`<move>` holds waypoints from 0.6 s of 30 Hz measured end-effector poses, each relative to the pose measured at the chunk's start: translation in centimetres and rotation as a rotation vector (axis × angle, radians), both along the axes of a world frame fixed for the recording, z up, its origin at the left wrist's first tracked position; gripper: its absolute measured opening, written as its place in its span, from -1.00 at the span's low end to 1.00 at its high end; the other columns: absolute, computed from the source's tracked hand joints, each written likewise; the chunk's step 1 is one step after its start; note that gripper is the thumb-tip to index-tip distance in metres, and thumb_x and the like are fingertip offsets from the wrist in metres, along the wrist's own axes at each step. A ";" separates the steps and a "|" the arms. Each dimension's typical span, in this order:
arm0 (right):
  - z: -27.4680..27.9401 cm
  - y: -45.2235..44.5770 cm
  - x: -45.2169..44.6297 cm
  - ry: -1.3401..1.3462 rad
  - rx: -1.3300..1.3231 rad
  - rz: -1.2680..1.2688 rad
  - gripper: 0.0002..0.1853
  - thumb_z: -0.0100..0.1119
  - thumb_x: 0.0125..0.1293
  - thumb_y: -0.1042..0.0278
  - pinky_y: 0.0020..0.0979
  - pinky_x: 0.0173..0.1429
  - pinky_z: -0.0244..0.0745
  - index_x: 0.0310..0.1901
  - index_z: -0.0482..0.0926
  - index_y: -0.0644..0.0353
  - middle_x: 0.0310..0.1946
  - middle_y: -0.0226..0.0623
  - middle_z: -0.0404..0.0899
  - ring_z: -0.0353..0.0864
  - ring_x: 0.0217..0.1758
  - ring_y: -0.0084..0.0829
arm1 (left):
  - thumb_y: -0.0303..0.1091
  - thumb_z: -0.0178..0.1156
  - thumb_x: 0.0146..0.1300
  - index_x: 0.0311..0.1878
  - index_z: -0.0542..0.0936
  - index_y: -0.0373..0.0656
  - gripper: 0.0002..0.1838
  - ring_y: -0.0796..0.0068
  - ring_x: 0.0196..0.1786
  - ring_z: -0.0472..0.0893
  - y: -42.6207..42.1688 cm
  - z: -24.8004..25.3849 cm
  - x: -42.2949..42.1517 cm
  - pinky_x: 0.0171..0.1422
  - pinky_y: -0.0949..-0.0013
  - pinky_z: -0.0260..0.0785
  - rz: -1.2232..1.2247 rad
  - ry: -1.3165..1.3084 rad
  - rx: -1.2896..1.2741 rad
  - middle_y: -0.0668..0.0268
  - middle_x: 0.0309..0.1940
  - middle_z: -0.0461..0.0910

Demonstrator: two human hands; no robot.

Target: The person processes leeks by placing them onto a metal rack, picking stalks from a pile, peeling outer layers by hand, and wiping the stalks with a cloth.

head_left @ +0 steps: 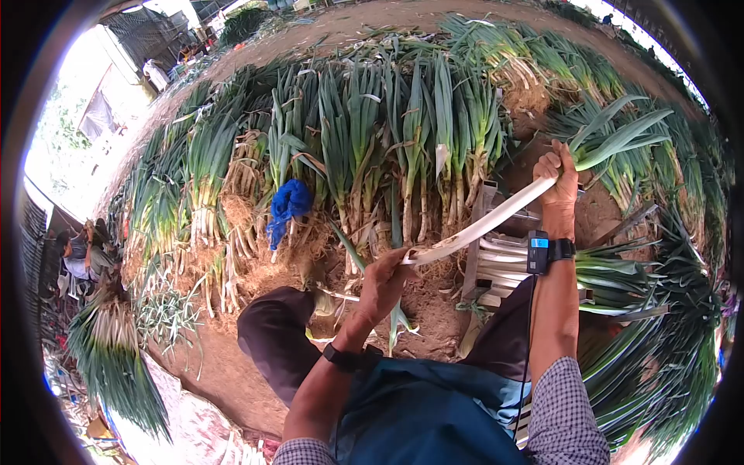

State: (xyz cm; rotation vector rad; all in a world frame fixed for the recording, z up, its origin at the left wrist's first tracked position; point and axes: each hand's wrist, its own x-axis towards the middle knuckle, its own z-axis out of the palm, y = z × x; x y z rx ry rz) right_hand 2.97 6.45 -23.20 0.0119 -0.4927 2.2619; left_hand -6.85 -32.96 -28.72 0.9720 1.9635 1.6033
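One long leek (496, 215) is stretched between my hands, its white stalk slanting up to the right. My right hand (556, 174) is closed around it just below the spreading green leaves. At the stalk's lower left end, my left hand (384, 280) is closed in a pinch on the leek's white tip. Strips of peeled leaf hang near and below my left hand. Beneath my right forearm, several cleaned white stalks (500, 263) lie side by side at a wooden frame (471, 271).
Rows of unpeeled leeks (349, 132) with roots stand ahead. Blue netting (289, 208) lies on them. More leeks (666, 325) are piled at the right, and a green bundle (116, 349) is at the left. A person (81, 256) sits at the far left.
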 end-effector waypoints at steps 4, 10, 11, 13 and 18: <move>0.5 -0.8 0.3 0.071 0.041 0.085 -0.83 0.00 0.53 0.35 -0.59 -0.52 0.18 -0.05 0.46 0.29 -0.58 -0.54 0.19 0.17 -0.59 -0.65 | -0.47 0.09 0.41 0.37 0.39 -0.31 -0.53 0.29 0.06 0.63 -1.3 -1.8 -1.4 0.13 0.24 0.49 -0.153 0.070 -0.054 0.07 0.05 0.61; -2.5 2.6 -0.3 0.133 0.131 0.049 -0.61 -0.01 0.57 0.26 -0.59 -0.57 0.21 0.26 0.38 0.35 -0.54 -0.47 0.24 0.14 -0.60 -0.65 | -0.59 0.13 0.26 0.22 0.45 -0.34 -0.57 -0.08 0.08 0.62 -0.8 0.5 0.5 0.12 0.14 0.53 -0.131 0.489 -0.073 -0.06 0.07 0.57; -2.3 2.7 -0.1 0.106 0.137 0.026 -0.61 0.00 0.57 0.27 -0.58 -0.57 0.22 0.26 0.37 0.36 -0.54 -0.47 0.24 0.15 -0.61 -0.64 | -0.59 0.13 0.26 0.19 0.46 -0.33 -0.60 -0.11 0.06 0.63 -0.5 0.5 0.9 0.09 0.12 0.53 -0.109 0.473 -0.061 -0.07 0.03 0.58; -1.9 2.4 0.1 0.103 0.174 0.042 -0.61 -0.03 0.58 0.26 -0.57 -0.58 0.23 0.26 0.37 0.36 -0.54 -0.47 0.24 0.15 -0.61 -0.64 | -0.61 0.14 0.25 0.15 0.47 -0.33 -0.62 -0.15 0.00 0.63 -0.4 0.5 1.3 0.03 0.09 0.53 -0.073 0.462 -0.031 -0.06 -0.05 0.60; 0.2 0.4 -0.1 0.241 0.291 0.139 -0.58 -0.16 0.63 0.23 -0.56 -0.60 0.24 0.31 0.33 0.37 -0.54 -0.47 0.22 0.15 -0.63 -0.65 | -0.60 0.14 0.27 0.12 0.48 -0.30 -0.67 -0.07 -0.11 0.66 -0.2 -1.3 1.2 -0.08 0.05 0.51 -0.012 0.388 0.019 -0.02 -0.20 0.62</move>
